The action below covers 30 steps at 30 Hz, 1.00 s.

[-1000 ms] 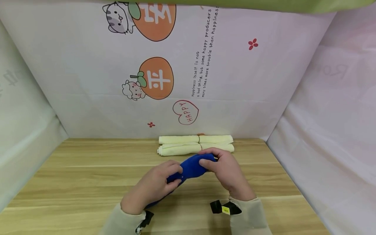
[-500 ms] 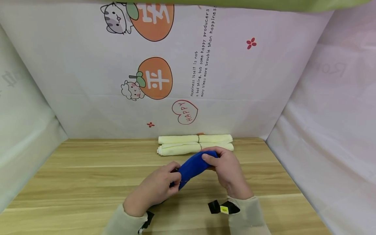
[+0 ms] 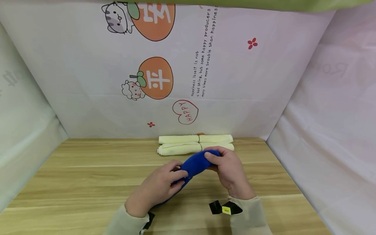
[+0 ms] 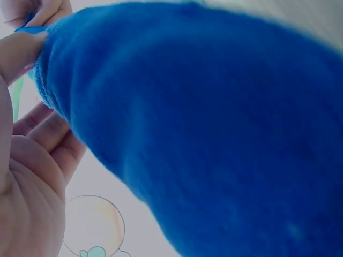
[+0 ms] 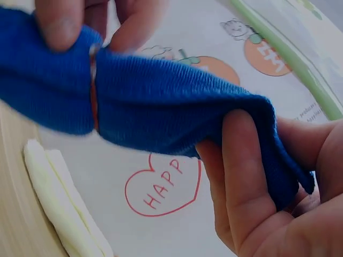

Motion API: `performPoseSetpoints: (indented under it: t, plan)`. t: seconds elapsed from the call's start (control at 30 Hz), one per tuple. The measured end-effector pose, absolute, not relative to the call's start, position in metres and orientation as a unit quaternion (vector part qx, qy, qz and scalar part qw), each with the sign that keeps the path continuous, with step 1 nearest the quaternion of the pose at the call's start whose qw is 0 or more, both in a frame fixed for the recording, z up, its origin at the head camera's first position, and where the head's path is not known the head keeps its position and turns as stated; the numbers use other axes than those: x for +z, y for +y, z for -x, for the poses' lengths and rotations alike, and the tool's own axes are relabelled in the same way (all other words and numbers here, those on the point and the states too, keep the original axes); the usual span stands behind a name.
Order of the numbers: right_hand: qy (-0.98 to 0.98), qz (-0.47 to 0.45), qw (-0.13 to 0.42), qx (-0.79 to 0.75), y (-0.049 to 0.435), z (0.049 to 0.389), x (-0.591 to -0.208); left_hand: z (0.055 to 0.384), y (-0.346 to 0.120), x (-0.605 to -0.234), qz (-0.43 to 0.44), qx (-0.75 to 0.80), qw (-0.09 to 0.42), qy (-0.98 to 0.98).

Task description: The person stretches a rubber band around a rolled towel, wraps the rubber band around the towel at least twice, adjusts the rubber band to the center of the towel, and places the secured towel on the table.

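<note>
A rolled blue towel [image 3: 196, 164] slants up to the right between both hands, above the wooden table. My right hand [image 3: 231, 171] pinches its upper end, thumb on top and fingers beneath. Further down the roll, my left hand [image 3: 158, 183] holds it between thumb and fingers. In the right wrist view a thin reddish band [image 5: 94, 110] circles the towel, right beside the left fingertips [image 5: 60, 32]. The lower part of the roll fills much of the left wrist view, and in the head view the left hand mostly hides it.
Two pale yellow rolled towels [image 3: 179, 149], each with a thin band round its middle, lie side by side at the back of the table [image 3: 88, 176]. Behind them rises a printed white cloth wall [image 3: 229, 78]. White cloth also encloses both sides.
The right hand has moved slightly up and right with the towel's end. The left fingers curled in near the band, then spread out a little over the towel.
</note>
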State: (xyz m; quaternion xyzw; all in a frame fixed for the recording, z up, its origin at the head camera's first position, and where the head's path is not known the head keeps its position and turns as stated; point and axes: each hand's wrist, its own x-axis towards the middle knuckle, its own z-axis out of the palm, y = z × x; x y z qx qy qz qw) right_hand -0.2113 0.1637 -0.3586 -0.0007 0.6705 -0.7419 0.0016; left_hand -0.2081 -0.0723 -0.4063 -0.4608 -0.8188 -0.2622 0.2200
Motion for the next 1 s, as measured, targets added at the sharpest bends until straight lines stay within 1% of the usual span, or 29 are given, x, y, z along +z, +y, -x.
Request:
performPoseSetpoints:
  t: [0.2,0.43,0.57,0.73,0.8,0.87,1.0]
  plan:
    - [0.638,0.007,0.003,-0.770,0.166,0.210,-0.356,0.207,-0.067,-0.410,0.454,-0.252,0.240,-0.820]
    - [0.644,0.001,-0.004,-0.765,0.162,0.208,-0.354,0.205,-0.064,-0.411,0.448,-0.240,0.228,-0.831]
    - [0.661,-0.020,-0.012,-0.750,0.160,0.210,-0.357,0.204,-0.063,-0.410,0.428,-0.234,0.230,-0.842]
    - [0.673,-0.039,0.012,-0.739,0.159,0.210,-0.358,0.203,-0.060,-0.410,0.409,-0.237,0.243,-0.847]
    - [0.693,-0.031,0.024,-0.720,0.160,0.209,-0.357,0.204,-0.061,-0.409,0.406,-0.254,0.226,-0.848]
    - [0.736,-0.006,0.028,-0.676,0.163,0.208,-0.357,0.205,-0.063,-0.408,0.399,-0.276,0.192,-0.853]
    - [0.830,0.072,0.013,-0.553,0.170,0.206,-0.356,0.206,-0.071,-0.405,0.378,-0.321,0.117,-0.860]
